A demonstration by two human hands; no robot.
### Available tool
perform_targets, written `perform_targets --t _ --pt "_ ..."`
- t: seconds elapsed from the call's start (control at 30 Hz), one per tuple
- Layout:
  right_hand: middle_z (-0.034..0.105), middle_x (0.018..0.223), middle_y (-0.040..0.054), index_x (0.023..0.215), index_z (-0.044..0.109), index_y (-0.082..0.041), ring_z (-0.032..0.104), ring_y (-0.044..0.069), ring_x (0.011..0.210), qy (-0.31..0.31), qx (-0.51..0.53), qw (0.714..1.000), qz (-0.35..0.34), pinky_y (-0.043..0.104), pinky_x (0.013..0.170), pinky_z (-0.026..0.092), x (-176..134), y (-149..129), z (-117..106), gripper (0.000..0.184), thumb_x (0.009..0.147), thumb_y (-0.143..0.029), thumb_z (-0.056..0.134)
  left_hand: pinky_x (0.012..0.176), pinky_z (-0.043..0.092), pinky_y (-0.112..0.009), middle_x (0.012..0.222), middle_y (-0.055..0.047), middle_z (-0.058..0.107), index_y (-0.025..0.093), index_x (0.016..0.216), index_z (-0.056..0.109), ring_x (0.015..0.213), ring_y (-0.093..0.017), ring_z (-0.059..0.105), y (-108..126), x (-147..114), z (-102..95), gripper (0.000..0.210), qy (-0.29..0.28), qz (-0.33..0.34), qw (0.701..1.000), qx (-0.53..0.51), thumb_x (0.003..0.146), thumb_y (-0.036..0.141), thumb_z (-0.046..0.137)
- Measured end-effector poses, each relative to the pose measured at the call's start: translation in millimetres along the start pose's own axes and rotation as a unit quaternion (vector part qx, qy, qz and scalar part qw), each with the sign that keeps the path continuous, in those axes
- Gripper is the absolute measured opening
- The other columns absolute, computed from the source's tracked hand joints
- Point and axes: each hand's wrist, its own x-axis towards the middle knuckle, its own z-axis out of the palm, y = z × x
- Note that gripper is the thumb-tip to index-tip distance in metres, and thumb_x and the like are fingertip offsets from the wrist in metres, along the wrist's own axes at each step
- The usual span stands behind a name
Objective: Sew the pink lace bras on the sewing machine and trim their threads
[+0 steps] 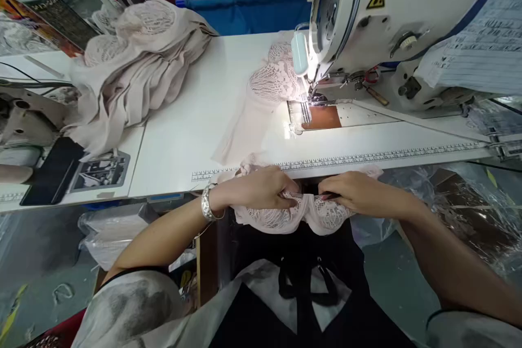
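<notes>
A pale pink lace bra spans the gap between my two hands, just in front of the table edge and above my lap. My left hand, with a silver bracelet at the wrist, is closed on the upper edge of one cup. On the other cup, my right hand pinches the upper edge near the centre. The cups hang below my fingers, their seamed middle showing between the hands. Behind them, another pink lace piece lies on the table, its edge beside the needle area of the sewing machine.
A heap of pink lace pieces lies at the left of the white table. A ruler strip runs along the front edge. A narrow tape stretches right from the needle. Plastic-wrapped stuff sits below right.
</notes>
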Motion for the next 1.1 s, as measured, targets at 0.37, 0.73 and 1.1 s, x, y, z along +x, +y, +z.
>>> perform_targets --t 0.37,0.73,1.1 --pt "0.058 0.074 0.0013 0.084 0.058 -0.021 0.049 0.016 0.062 0.017 0.146 0.989 0.0 0.029 0.06 0.034 -5.5 1.1 4.0 0.043 0.096 -0.06 0.048 0.082 0.045 -0.027 0.107 -0.003 0.074 0.018 0.102 0.072 0.093 -0.018 0.066 -10.3 3.1 16.6 0.027 -0.031 -0.077 0.966 -0.245 0.077 0.024 0.078" --pt "0.04 0.051 -0.006 0.067 0.057 -0.021 0.032 0.009 0.045 0.065 0.224 0.97 0.064 0.026 0.049 0.024 -5.2 -1.1 11.0 0.049 0.092 -0.063 0.054 0.081 0.049 -0.029 0.1 -0.002 0.072 0.018 0.1 0.074 0.086 -0.016 0.065 -18.7 4.6 30.5 0.03 -0.021 -0.09 0.935 -0.343 0.072 0.025 0.082" --pt "0.043 0.055 -0.005 0.074 0.064 -0.019 0.034 0.01 0.049 0.05 0.25 0.965 0.055 0.026 0.051 0.026 -6.6 -1.2 13.1 0.049 0.093 -0.063 0.055 0.083 0.05 -0.029 0.098 -0.001 0.074 0.021 0.103 0.075 0.088 -0.016 0.067 -20.6 4.6 31.9 0.031 -0.036 -0.085 0.93 -0.356 0.073 0.024 0.082"
